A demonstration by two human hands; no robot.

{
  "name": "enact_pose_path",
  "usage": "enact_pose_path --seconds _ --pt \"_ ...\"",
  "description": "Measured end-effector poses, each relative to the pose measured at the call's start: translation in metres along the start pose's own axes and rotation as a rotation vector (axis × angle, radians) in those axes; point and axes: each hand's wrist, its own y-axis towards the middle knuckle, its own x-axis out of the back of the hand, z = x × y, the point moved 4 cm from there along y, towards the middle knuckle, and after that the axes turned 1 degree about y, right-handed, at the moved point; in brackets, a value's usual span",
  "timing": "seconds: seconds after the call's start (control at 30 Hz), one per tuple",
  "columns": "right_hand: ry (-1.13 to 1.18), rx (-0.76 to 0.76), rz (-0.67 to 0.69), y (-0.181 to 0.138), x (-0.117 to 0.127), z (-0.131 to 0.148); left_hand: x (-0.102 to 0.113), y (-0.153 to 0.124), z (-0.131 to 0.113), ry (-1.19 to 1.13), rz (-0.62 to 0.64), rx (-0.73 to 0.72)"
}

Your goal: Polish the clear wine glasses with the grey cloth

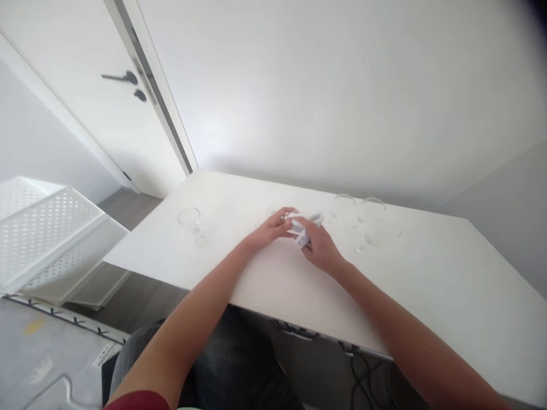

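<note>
While both hands meet in the middle of the white table (pixel 427 285), the right hand (pixel 319 246) grips a white cloth (pixel 300 228) and the left hand (pixel 271 229) holds a small glass (pixel 277 214) against it.

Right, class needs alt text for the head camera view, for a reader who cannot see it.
Two bare hands, left hand and right hand, meet over a white cloth at a glass on a white table. Clear stemmed glasses stand left and right.
</note>
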Motion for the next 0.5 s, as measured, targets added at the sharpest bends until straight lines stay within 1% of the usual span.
enact_pose_path --seconds 0.07,0.17,0.2,0.23,0.3,0.33,0.37,0.4,0.47,0.5 --pt "-0.086 0.111 -0.043 -0.002 -0.001 -0.001 0.001 -0.004 -0.001 0.000 0.024 0.048" --pt "-0.138 0.201 -0.220 -0.004 0.003 -0.005 0.006 -0.009 -0.005 0.027 0.075 0.099" --pt "-0.146 0.203 -0.269 -0.005 0.005 -0.007 0.010 -0.010 -0.008 0.058 0.026 0.071" --pt "-0.146 0.189 -0.300 -0.005 0.006 -0.009 0.015 -0.011 -0.012 0.100 -0.074 0.008" --pt "-0.112 0.135 -0.309 -0.005 0.007 -0.014 0.021 -0.014 -0.021 0.246 -0.278 -0.153" --pt "-0.079 0.110 -0.293 -0.006 0.006 -0.015 0.020 -0.015 -0.024 0.356 -0.343 -0.217" --pt "-0.040 0.089 -0.273 -0.006 0.004 -0.016 0.017 -0.015 -0.026 0.482 -0.370 -0.250" --pt "-0.004 0.075 -0.260 -0.006 0.003 -0.016 0.012 -0.015 -0.026 0.609 -0.366 -0.253" --pt "0.044 0.059 -0.274 -0.007 0.001 -0.015 0.003 -0.013 -0.022 0.810 -0.333 -0.214" --pt "0.055 0.046 -0.291 -0.008 0.000 -0.015 0.001 -0.012 -0.019 0.871 -0.325 -0.192"
